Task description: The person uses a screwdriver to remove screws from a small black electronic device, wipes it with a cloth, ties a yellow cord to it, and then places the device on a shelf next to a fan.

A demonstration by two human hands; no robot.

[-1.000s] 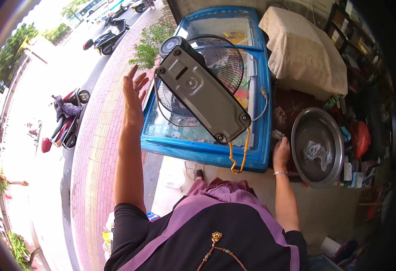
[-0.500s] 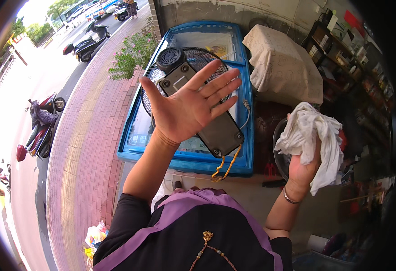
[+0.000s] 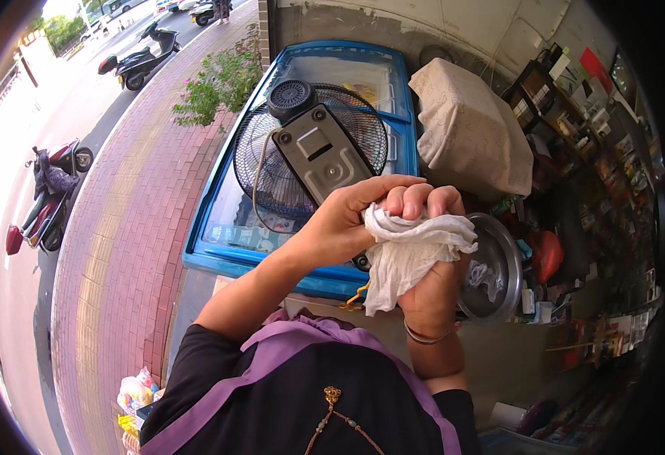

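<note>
A crumpled white cloth [image 3: 404, 262] is bunched between my two hands in front of my chest. Its top edge is gripped by the curled fingers of my left hand [image 3: 351, 216]. Below it, my right hand [image 3: 432, 297] supports the bundle, its fingers mostly covered by the cloth. Just beyond, an electric fan [image 3: 325, 155] with a black wire grille and a flat rectangular base lies on a blue-framed chest freezer [image 3: 209, 241] with a glass top. My left hand overlaps the lower end of the fan's base in view.
To the right of my hands stands a round metal basin [image 3: 508, 303] with something pale and crumpled inside. Behind it, a beige cloth cover [image 3: 465, 121] drapes a boxy shape. A leafy plant [image 3: 222, 83] grows left of the freezer, beside the brick pavement [image 3: 131, 227].
My left hand has swung right from an open, spread palm and closed on the cloth. My right hand has brought the cloth inward to the left, and the basin shows more fully.
</note>
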